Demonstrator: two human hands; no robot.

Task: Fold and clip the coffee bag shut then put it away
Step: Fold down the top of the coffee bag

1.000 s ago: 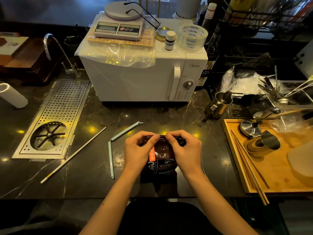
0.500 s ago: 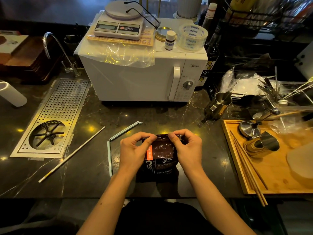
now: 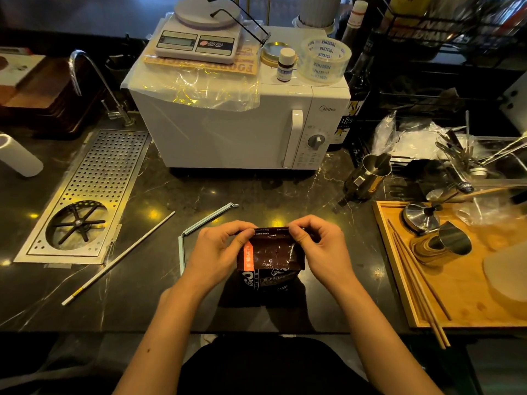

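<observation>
The coffee bag [image 3: 269,259] stands on the dark tabletop [image 3: 176,303], in front of the white microwave [image 3: 239,124] and near the front edge. Both hands hold its top. The left hand [image 3: 218,253] pinches the left corner of the folded top edge between thumb and fingers, and the right hand [image 3: 322,249] pinches the right corner in the same way — the two thumbs lie on the near side of the fold, the fingers curl over the far side. The top of the bag looks flattened and bent toward the person; an orange label runs down its left side.

The light blue clip [image 3: 196,230] lies open on the tabletop, just left of the left hand, bent like an elbow. Further left of the microwave's front lies a thin white stick [image 3: 119,258] — beside the metal drain grid [image 3: 85,201]. To the right of the bag there is a wooden tray [image 3: 422,312] with chopsticks [image 3: 416,283].
</observation>
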